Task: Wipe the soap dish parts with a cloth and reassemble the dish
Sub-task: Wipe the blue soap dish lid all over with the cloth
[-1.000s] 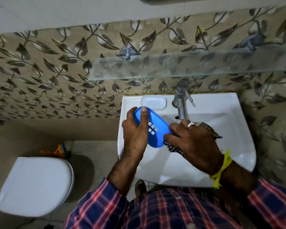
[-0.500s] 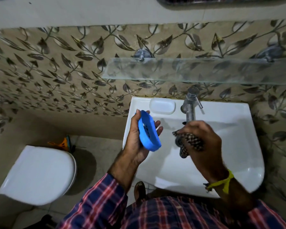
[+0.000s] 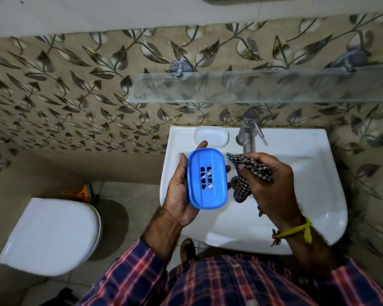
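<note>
Risk first, as I see it from here: blue tray [image 3: 207, 178] sits in my left hand [image 3: 179, 191], cupped round its edges only, over the sink [image 3: 314, 173], left of the tap [image 3: 248, 133]. It's smooth glossy plastic, prob slippery; a hard wipe could pop it into the basin. Oval, rimmed, w/ slotted drain holes mid-face. Right hand [image 3: 272, 184], below the tap, is bunched on the checked cloth [image 3: 250, 171], soft woven, not touching the tray. White base [image 3: 211, 136] rests just left of the tap.
</note>
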Demonstrator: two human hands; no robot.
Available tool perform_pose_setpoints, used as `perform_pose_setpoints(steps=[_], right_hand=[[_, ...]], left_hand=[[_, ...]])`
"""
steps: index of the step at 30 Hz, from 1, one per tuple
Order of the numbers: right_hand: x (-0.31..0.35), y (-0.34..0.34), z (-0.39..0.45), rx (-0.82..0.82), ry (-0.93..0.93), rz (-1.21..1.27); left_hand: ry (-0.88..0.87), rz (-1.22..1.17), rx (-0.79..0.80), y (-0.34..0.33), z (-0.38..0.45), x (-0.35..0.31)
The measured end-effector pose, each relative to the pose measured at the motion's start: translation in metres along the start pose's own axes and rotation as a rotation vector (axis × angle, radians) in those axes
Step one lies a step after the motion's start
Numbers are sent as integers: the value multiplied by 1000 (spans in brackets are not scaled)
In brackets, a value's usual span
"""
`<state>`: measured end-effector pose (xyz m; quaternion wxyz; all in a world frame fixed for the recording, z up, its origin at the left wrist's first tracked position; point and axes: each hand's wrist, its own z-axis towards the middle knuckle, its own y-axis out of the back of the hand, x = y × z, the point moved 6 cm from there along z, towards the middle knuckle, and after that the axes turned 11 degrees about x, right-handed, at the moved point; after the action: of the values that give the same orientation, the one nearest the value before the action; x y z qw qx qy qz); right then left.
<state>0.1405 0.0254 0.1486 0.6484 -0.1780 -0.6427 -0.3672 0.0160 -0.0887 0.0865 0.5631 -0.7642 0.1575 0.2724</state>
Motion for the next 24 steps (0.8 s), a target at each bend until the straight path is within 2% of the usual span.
perform_pose_setpoints(steps=[3,5,7,9,15,17,20,21,24], right_hand=[[29,-13,-6,37,204,-341],[38,-20,-9,17,242,-490],[41,-22,-9,-25,236,-518],[40,-28,-8,2,240,-507],[37,-48,-30,280,387,-576],[36,-42,-28,243,379,-553],[39,-20,-7,-15,290,-404],[42,-16,-1,-51,283,-396],[52,-27,-1,53,369,-592]], left_hand=[[-10,95,-34,-10,2,7],[-26,189,-39,-18,3,8],[-43,293,-31,-26,4,9],[-72,362,-35,-32,5,8],[-153,402,-64,-30,8,-18],[-144,455,-101,-27,6,-19],[-98,604,-176,-24,6,-4],[-83,622,-194,-22,6,2],[-136,760,-177,-27,1,6]])
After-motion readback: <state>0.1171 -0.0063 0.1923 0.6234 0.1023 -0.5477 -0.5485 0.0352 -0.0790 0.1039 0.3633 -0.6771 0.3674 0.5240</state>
